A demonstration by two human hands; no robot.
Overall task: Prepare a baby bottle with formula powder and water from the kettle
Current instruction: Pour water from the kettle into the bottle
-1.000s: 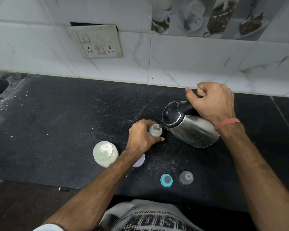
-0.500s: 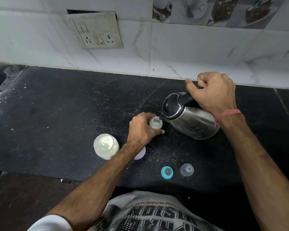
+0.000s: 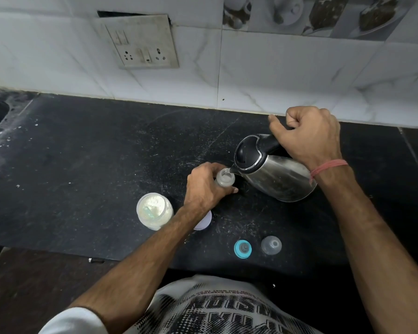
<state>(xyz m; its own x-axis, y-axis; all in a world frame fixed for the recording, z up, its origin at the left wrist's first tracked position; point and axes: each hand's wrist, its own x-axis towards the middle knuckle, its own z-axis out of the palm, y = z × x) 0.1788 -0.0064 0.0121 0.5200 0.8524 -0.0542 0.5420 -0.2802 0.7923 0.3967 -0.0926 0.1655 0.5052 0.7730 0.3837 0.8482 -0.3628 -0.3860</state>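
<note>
Water keeps running: my right hand (image 3: 307,136) still grips the tilted kettle (image 3: 273,169), spout over the bottle (image 3: 225,177) my left hand (image 3: 205,186) clasps at nine o'clock; filling continues.

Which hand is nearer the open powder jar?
Left. The left hand grips the bottle just right of the jar; the right hand holds the kettle farther right.

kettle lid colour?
Black, above a steel body; head view shows the kettle lid best.

Shiny steel kettle (image 3: 279,179) with glossy black plastic lid, translucent plastic bottle (image 3: 225,178), matt speckled black stone counter (image 3: 94,160)
</note>
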